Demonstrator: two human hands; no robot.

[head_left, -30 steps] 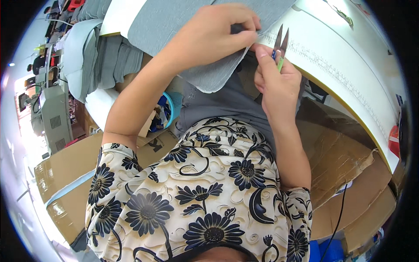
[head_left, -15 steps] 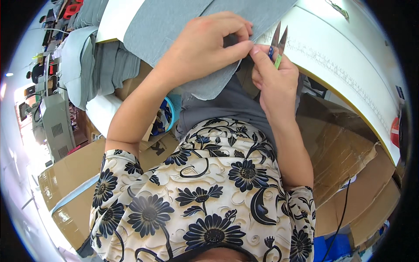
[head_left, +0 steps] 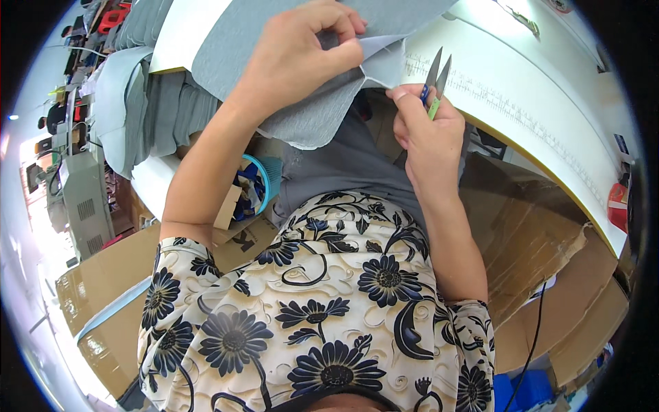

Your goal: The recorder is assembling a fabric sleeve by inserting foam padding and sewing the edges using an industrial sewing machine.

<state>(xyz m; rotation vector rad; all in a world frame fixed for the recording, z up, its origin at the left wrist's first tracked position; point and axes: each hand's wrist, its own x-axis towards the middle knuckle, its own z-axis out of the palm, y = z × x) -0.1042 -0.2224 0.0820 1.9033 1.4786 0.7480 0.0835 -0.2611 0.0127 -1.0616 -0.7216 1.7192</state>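
A grey fabric piece (head_left: 312,120) hangs over the near edge of the white table. My left hand (head_left: 302,58) is closed, its thumb and fingers pinching the lifted edge, where a paler underside shows. My right hand (head_left: 431,134) is closed around a small pair of scissors (head_left: 436,82) with blue and green on the handles. The blades point up and away, slightly apart. Between my right thumb and finger is the end of a thin pale strip (head_left: 379,83), which runs to the fabric edge near my left fingers.
A white table (head_left: 508,89) with ruler-like markings curves along the right. Stacks of grey fabric pieces (head_left: 123,110) hang at the left. Below them is a blue basket (head_left: 272,182) with dark scraps. Cardboard (head_left: 528,226) lies at the right, and a tool (head_left: 525,22) rests on the table.
My left hand has moved left and away from my right hand, lifting the fabric edge. The thin strip now spans the gap between them. The scissors have dropped slightly nearer.
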